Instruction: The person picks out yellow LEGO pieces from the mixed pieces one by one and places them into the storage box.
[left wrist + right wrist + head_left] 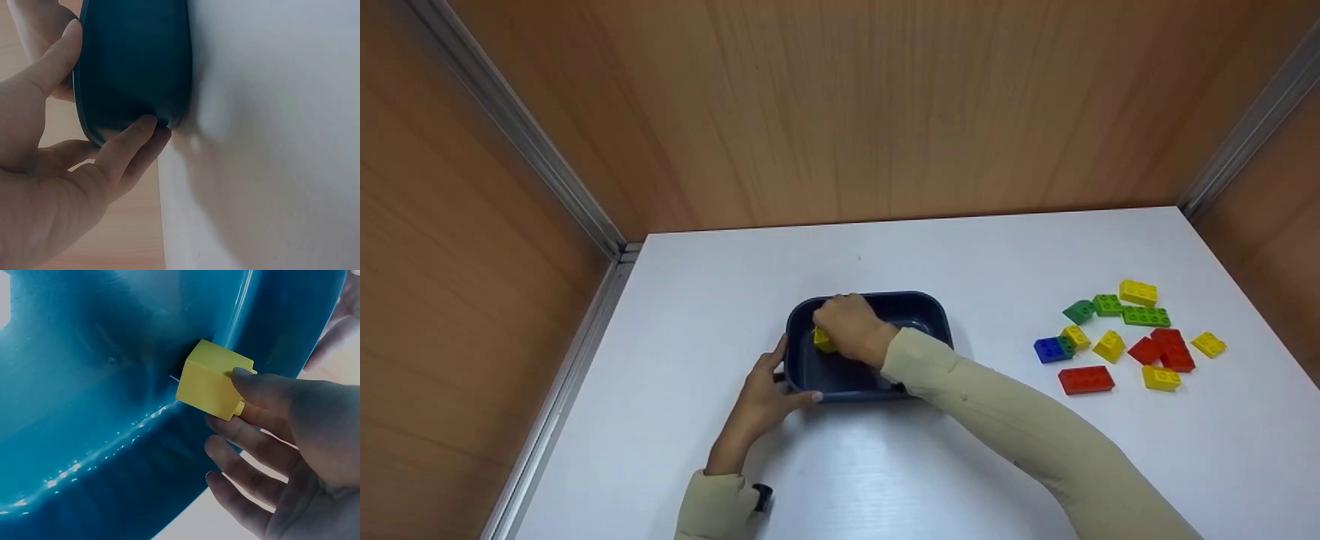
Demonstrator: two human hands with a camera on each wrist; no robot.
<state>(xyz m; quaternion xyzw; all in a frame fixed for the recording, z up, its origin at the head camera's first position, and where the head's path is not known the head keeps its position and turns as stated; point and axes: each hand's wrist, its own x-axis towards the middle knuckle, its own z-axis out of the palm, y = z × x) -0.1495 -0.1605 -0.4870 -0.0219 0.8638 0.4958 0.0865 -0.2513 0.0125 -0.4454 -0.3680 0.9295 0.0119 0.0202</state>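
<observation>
We could drop the yellow block (207,384) if it twists loose, since we pinch it only near its studded end. Our right grip (851,328), closed to the block's width, holds it inside the blue tray (836,375); our left grip (763,399), spread wide, clasps the tray's left end.

A pale glare lay on the near tabletop (847,480); white glints dotted the tray (84,410) in the right wrist view; the left wrist view looked dim, its shadows soft-edged.
</observation>
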